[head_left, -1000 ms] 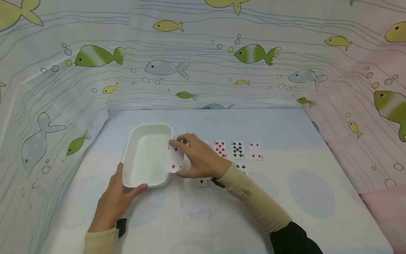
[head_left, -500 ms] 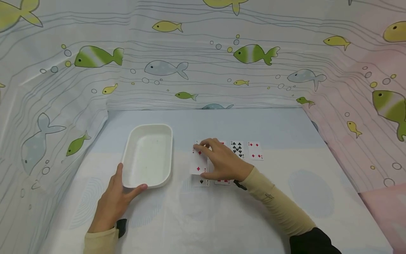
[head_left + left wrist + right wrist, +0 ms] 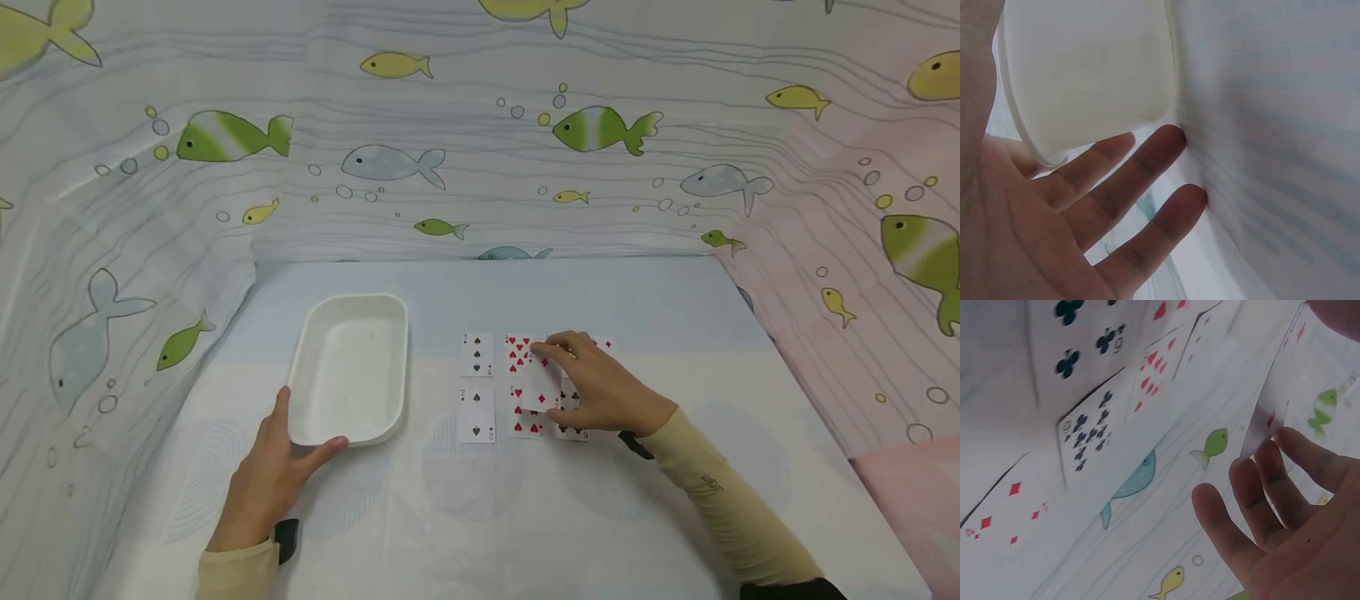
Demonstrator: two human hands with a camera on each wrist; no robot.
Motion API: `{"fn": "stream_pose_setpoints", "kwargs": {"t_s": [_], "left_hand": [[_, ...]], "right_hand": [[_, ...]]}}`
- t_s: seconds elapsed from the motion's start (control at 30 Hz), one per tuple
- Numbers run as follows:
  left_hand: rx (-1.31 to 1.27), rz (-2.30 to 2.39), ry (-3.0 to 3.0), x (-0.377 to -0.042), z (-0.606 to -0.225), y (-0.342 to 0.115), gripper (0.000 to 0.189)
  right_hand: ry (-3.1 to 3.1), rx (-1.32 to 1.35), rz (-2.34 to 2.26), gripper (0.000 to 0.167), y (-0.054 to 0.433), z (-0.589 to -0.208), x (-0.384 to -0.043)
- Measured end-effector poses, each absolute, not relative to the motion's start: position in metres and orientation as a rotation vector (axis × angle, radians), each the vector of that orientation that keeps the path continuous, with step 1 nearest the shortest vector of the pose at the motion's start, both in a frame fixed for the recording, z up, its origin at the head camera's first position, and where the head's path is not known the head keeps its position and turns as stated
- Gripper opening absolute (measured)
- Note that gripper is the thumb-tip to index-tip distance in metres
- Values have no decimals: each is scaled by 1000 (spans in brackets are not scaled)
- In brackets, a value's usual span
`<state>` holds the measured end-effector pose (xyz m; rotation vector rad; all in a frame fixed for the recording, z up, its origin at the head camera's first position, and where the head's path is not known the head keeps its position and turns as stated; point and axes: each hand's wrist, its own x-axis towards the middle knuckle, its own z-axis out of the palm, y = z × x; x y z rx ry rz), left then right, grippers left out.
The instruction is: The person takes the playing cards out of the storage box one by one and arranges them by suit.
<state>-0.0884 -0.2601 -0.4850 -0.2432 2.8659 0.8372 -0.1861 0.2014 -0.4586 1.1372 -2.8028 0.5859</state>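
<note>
In the head view, my right hand (image 3: 611,383) pinches a two of diamonds (image 3: 542,387) by its opposite short ends, thumb near me and fingers at the far end. The card is above the rows of playing cards, partly covering the six of hearts (image 3: 519,427) and a heart card (image 3: 514,353) behind it. The right wrist view shows the held card (image 3: 1272,394) edge-on between thumb and fingertips. My left hand (image 3: 266,479) rests against the near-left corner of a white tray (image 3: 406,367), thumb along the front. In the left wrist view, its fingers (image 3: 1147,156) are extended, two fingertips touching the cloth.
Three of spades (image 3: 477,357) and two of spades (image 3: 476,414) lie at the left of the rows. Six of clubs (image 3: 573,432) is partly covered by my right hand. A nine of clubs (image 3: 1090,434) and four of diamonds (image 3: 1010,519) lie farther right. Fish-printed cloth (image 3: 450,183) hangs behind.
My right hand has carried the two of diamonds rightward from the tray's right edge, across the spade column, to above the heart cards. The left hand and tray stay in place.
</note>
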Motion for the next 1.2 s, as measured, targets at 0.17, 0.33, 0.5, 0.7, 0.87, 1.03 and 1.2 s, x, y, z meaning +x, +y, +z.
{"fn": "stream_pose_setpoints", "kwargs": {"t_s": [0.17,0.33,0.5,0.7,0.87,1.03,1.2], "left_hand": [[-257,820,2862,-87,-485,-261,128],[-260,817,2879,-89,-485,-261,128],[-240,817,2888,-91,-485,-261,128],[-220,824,2891,-93,-485,-260,127],[-229,809,2893,-93,-484,-260,127],[-232,809,2891,-93,-484,-262,126],[-233,811,2888,-92,-486,-263,127]], "right_hand": [[-2868,1073,593,88,221,-465,-184],[-2879,1055,534,86,235,-470,-183],[-2924,1023,483,82,249,-478,-180],[-3037,924,421,80,267,-484,-174],[-3066,907,427,79,277,-487,-168],[-3088,935,463,77,280,-491,-166],[-3124,935,480,78,281,-494,-164]]}}
